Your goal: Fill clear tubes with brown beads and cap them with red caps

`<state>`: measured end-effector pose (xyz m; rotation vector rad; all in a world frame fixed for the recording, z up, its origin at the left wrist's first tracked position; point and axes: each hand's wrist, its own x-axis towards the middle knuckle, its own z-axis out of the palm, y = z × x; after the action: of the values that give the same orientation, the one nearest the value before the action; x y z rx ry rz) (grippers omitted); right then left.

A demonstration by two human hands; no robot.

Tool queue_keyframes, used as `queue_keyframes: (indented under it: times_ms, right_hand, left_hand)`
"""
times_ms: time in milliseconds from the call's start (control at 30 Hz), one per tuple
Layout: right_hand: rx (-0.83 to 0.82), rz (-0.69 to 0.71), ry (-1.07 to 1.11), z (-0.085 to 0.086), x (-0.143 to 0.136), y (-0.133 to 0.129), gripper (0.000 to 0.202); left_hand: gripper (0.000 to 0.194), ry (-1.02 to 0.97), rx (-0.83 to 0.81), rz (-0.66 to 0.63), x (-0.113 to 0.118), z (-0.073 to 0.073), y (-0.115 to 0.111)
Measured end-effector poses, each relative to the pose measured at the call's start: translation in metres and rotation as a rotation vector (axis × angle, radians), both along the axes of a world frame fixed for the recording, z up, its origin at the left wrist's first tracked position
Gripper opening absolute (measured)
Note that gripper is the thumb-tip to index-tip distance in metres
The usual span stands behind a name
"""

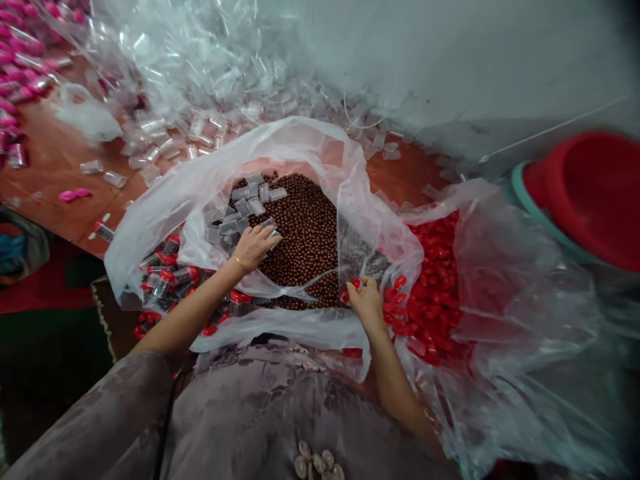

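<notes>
My left hand (pixel 254 247) is over the left side of a heap of small brown balls (pixel 305 227), its fingers closed around a small clear plastic container (pixel 273 229). Several more clear containers (pixel 245 207) lie on the balls just beyond it. The heap sits inside an open white plastic bag (pixel 150 193). At the bag's right side, my right hand (pixel 367 301) pinches a small red cap (pixel 354 284). Loose red caps (pixel 397 300) lie beside that hand. Filled containers with red caps (pixel 167 283) are piled to the left of my left forearm.
More red caps (pixel 435 287) fill a clear bag (pixel 510 267) on the right. Empty clear containers (pixel 210 87) are heaped at the back, with pink-capped ones (pixel 23 60) at far left. A red basin (pixel 595 193) stands at right. An orange surface (pixel 55 180) lies beneath.
</notes>
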<state>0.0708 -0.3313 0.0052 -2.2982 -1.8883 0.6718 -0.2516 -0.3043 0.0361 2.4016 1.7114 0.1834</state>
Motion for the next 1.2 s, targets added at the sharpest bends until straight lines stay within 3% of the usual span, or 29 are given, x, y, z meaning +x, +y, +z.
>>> queue_keyframes:
  times_ms: [100,167,233,333,467,600,767,867,1000,1200]
  right_hand:
    - [-0.010,-0.027,0.034,-0.005,0.006,-0.007,0.048]
    - [0.076,0.056,-0.010,-0.002,0.011,-0.012,0.047]
    - [0.132,0.161,-0.099,0.005,0.013,-0.016,0.050]
    - [0.092,0.358,-0.243,0.016,0.012,-0.020,0.050]
    - [0.042,0.551,-0.326,0.024,0.009,-0.022,0.036]
    - [0.123,0.537,-0.287,0.022,0.011,-0.021,0.026]
    - [0.190,0.408,-0.025,0.015,0.001,-0.012,0.031]
    - [0.181,0.314,0.145,0.012,-0.025,0.010,0.035]
    - [0.170,0.315,0.280,0.003,-0.075,0.061,0.036]
    - [0.162,0.467,0.331,-0.017,-0.129,0.122,0.035]
  left_hand:
    - [0.027,0.047,-0.072,-0.240,0.001,-0.014,0.030]
    - [0.021,0.061,-0.124,-0.335,-0.001,-0.021,0.042]
    - [0.018,0.038,-0.148,-0.378,-0.001,-0.026,0.048]
    - [0.014,-0.047,-0.161,-0.350,0.005,-0.028,0.047]
    - [0.021,-0.203,-0.283,-0.188,0.018,-0.022,0.036]
    - [0.030,-0.501,-0.577,0.089,0.029,-0.022,0.017]
    - [0.043,-0.908,-1.132,0.704,0.044,-0.037,-0.004]
    - [0.043,-1.001,-1.229,0.970,0.054,-0.042,-0.004]
    - [0.039,-0.981,-1.207,1.024,0.063,-0.040,0.002]
    - [0.041,-0.692,-0.921,0.855,0.067,-0.039,0.004]
